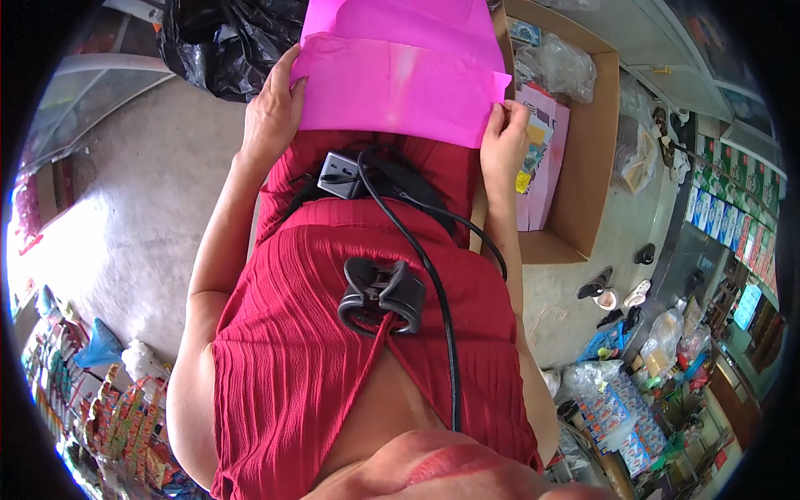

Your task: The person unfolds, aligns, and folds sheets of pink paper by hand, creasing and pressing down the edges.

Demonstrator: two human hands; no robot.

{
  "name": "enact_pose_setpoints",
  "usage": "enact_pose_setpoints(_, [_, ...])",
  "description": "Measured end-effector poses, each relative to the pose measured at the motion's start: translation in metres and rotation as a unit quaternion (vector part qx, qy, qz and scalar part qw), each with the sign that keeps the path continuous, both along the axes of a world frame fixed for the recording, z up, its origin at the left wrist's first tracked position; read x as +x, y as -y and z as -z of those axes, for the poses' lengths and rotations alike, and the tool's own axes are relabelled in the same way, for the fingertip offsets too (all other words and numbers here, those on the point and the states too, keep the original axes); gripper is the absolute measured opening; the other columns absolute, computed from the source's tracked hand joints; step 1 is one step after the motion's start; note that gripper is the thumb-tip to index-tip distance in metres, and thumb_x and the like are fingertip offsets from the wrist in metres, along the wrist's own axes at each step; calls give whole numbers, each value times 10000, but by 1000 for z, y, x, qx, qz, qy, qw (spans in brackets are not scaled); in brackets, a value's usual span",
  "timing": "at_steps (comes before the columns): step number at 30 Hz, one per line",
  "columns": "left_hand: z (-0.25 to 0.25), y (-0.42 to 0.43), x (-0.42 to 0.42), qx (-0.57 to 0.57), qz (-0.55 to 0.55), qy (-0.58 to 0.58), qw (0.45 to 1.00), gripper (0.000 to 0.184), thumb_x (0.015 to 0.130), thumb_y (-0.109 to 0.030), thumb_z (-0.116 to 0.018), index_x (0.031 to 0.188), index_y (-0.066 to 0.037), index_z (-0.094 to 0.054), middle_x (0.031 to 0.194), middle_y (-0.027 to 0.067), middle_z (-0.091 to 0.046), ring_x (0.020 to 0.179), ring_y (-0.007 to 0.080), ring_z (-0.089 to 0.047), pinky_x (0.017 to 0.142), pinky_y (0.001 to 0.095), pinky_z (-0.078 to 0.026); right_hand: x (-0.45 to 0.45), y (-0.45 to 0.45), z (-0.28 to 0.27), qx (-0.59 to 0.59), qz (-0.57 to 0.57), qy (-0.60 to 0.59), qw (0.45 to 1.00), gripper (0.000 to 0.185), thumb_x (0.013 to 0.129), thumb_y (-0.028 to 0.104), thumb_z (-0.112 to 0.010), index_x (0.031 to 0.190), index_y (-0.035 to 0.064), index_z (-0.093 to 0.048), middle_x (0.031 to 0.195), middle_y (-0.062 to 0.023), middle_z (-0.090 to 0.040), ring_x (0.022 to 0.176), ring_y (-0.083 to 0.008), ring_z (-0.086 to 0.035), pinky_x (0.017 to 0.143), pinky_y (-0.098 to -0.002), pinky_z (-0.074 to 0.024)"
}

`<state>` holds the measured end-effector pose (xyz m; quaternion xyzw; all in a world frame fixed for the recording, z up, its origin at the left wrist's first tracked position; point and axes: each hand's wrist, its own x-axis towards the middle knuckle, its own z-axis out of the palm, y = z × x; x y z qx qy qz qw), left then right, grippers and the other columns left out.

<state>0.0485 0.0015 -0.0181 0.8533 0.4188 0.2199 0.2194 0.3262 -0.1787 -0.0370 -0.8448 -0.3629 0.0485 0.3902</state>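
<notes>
A bright pink sheet of paper lies across my lap, with a folded-over flap whose crease runs along the edge nearest my body. My left hand grips its left edge, the thumb on top and the other fingers partly hidden behind. At the right edge, my right hand pinches the paper near the lower corner. A small torn or bent tab sticks out just above those fingers. Beneath the sheet is red clothing, and a grey box with a black cable rests at my waist.
An open cardboard box stands close by my right hand, holding clear plastic and pink printed pieces. A black plastic bag sits beyond my left hand. Shoes and packaged goods lie on the right; more packets fill the lower left.
</notes>
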Motion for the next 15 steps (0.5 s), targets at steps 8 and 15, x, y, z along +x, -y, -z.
enact_pose_setpoints(8, [-2,-1,3,-25,-11,3,1000,487,963,-184,-531,1419,-103,-379,1252,225,-590,1031,414,-628,813,479,-528,1,3,9,9,24,9,1000,198,957,187,-581,1046,15,-537,905,-222,-670,823,-403,-659,708,-464,-501])
enact_pose_setpoints(15, [-5,-2,3,-2,-16,-16,1000,490,962,-194,-540,1404,-62,-375,1238,224,-602,1016,410,-638,804,475,-537,3,-1,11,2,0,43,999,192,968,198,-543,1054,28,-520,917,-222,-666,824,-435,-639,702,-508,-484])
